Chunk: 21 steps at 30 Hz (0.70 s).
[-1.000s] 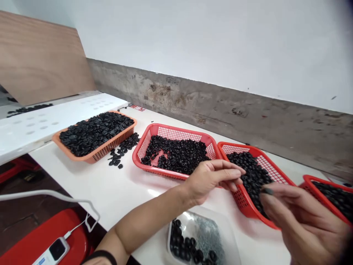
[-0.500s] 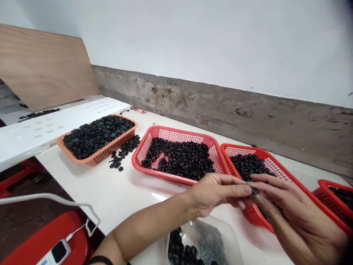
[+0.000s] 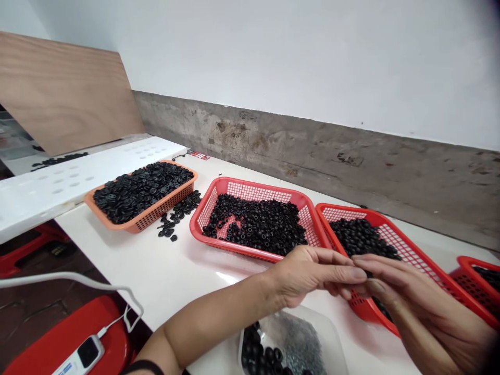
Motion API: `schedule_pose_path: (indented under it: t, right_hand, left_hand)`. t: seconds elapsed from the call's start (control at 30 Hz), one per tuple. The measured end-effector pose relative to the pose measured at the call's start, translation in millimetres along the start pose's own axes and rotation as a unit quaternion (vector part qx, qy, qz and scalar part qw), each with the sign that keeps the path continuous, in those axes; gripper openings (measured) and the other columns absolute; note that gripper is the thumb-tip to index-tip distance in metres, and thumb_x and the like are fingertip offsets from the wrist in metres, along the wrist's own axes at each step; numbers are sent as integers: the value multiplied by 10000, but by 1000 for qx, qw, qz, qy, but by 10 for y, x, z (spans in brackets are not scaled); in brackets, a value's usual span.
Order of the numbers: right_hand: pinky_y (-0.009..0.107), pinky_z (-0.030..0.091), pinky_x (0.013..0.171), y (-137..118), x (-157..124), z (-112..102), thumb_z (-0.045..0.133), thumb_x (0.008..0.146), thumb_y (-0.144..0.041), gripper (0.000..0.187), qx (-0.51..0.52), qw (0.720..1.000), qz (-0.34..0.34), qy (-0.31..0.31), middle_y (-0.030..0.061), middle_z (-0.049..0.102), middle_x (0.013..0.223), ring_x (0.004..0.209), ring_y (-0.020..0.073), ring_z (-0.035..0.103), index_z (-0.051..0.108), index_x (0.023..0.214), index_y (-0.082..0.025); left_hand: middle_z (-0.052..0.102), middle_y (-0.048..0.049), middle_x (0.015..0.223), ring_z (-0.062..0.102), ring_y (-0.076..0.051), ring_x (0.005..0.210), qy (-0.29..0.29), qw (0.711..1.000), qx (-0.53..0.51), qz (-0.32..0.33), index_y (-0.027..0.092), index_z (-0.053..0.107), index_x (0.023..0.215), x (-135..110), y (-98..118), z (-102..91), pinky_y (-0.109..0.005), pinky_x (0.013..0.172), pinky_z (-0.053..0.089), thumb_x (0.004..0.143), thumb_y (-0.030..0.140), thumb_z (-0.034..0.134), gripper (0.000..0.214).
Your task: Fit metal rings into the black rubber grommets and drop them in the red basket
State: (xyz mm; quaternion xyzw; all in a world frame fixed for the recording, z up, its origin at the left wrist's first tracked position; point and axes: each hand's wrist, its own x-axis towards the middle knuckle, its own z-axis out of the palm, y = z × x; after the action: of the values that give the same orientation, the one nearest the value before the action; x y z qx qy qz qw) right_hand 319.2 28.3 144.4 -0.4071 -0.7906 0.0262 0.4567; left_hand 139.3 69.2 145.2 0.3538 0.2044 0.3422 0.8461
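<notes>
The left hand [image 3: 312, 273] and right hand [image 3: 414, 302] meet fingertip to fingertip above the near rim of a red basket [image 3: 424, 260]. Both have their fingers stretched out and drawn close against the thumb. A dark speck shows where the tips touch, but I cannot tell whether either hand grips it, nor which way it points.

The basket below them is half filled with small black rings [image 3: 359, 237]. Its long axis runs from about 10 o'clock to 4 o'clock across the view, with the low corner under the right hand's palm. At 9 o'clock from it, just beside it, is a second red basket [image 3: 250, 187] of black rings. Further on towards 10 o'clock is an orange basket [image 3: 152, 216] heaped with flatter black pieces, with loose pieces [image 3: 175, 216] spilled beside it. Another red basket [image 3: 469, 268] shows at 3 o'clock. A clear tub [image 3: 312, 333] with a few rings lies at 6 o'clock from the left hand.

All of this rests on a glossy white desk [image 3: 156, 265]. Behind it runs a bare concrete band [image 3: 312, 151] under a white wall [image 3: 273, 52]. A wooden board [image 3: 58, 94] leans at 10 o'clock, above a white perforated panel [image 3: 78, 177].
</notes>
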Motion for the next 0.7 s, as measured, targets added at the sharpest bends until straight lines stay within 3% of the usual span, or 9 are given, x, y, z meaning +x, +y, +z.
schedule_pose_path:
  t: [0.1,0.23,0.37,0.5,0.7]
  right_hand:
    - [251,578,821,-37,-7,3,596,919,-211,246,9,1000,28,0,49,696,1105,980,190,686,691,1131,-291]
    - [269,565,855,-88,-10,37,602,925,-211,226,47,994,79,54,41,690,1112,1013,194,671,700,1113,-287]
    - [312,562,866,-51,12,61,573,950,-219,199,75,986,117,87,52,670,1134,1042,201,654,699,1092,-279]
    - [328,571,826,-7,51,64,559,962,-237,194,77,988,121,60,60,658,1131,1067,216,638,701,1083,-287]
    - [307,574,755,9,75,105,528,980,-241,218,83,989,123,20,72,626,1141,979,193,647,694,1112,-290]
  left_hand:
    - [677,8,641,550,-51,496,-2,1000,6,6,123,715,738,-1,1,-9,-215,548,333,510,408,907,413]
    - [691,-18,665,595,-85,550,-3,999,-20,32,106,759,795,21,-30,-10,-247,626,435,505,396,920,440]
    - [719,-52,755,643,-118,657,-6,998,-2,69,110,784,909,65,-44,-59,-269,700,478,609,344,881,393]
    - [727,-55,842,653,-113,705,-6,995,21,93,137,747,1055,136,-45,-149,-251,713,474,682,251,840,400]
    - [694,-24,810,624,-102,686,2,988,89,125,150,665,1161,170,-72,-201,-249,708,446,769,198,754,405]
